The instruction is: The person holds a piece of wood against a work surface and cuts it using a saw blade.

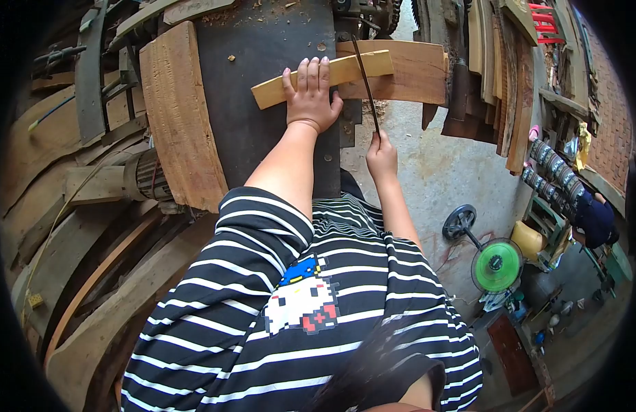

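My left hand (311, 99) holds a narrow light-coloured wooden strip (376, 64) down on the dark tabletop (256, 144). Its fingers reach over the far edge and the thumb sits along the near side. The strip's right end sticks out past the table edge. In my right hand (382, 156), closed around its near end, is a long thin dark blade (366, 86), seen almost edge-on. The blade crosses the strip near its right end; its teeth, if any, are too small to make out.
A wider brown board (417, 72) lies under the strip's right end. A thick plank (184, 113) borders the table's left side, near a motor (147, 175). Stacked boards stand at right. A green fan (496, 265) is on the floor; another person (593, 220) bends over at far right.
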Tool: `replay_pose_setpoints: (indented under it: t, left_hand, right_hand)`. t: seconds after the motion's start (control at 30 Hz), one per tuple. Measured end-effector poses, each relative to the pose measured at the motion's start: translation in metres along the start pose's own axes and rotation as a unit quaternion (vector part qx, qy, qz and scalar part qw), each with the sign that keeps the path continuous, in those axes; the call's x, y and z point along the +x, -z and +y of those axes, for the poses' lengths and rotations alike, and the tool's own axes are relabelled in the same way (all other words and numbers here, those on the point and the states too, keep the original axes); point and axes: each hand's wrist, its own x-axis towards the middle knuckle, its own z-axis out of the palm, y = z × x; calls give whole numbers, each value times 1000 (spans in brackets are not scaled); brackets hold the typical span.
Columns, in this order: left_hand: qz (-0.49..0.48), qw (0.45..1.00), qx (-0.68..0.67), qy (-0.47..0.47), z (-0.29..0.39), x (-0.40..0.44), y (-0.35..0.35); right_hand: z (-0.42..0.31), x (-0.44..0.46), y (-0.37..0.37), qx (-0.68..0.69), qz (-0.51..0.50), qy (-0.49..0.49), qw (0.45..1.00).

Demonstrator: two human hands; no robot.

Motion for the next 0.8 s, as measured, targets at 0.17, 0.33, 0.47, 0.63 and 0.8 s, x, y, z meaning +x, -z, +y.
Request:
replay_pose_setpoints:
  t: [0.17,0.33,0.47,0.63,0.8]
  left_hand:
    - [9,1000,-2,-4,0,0,0]
    - [8,1000,1,-6,0,0,1]
    - [1,1000,6,-2,1,0,2]
    - [3,1000,10,1,0,0,1]
    - [10,1000,4,-2,0,0,0]
  right_hand:
    - [-47,49,-1,-6,13,25,1000]
    - [-50,64,-11,-16,29,34,999]
    - [11,15,-32,2,36,29,999]
    - [29,-18,-28,8,24,4,1000]
    - [-55,50,-4,34,16,24,999]
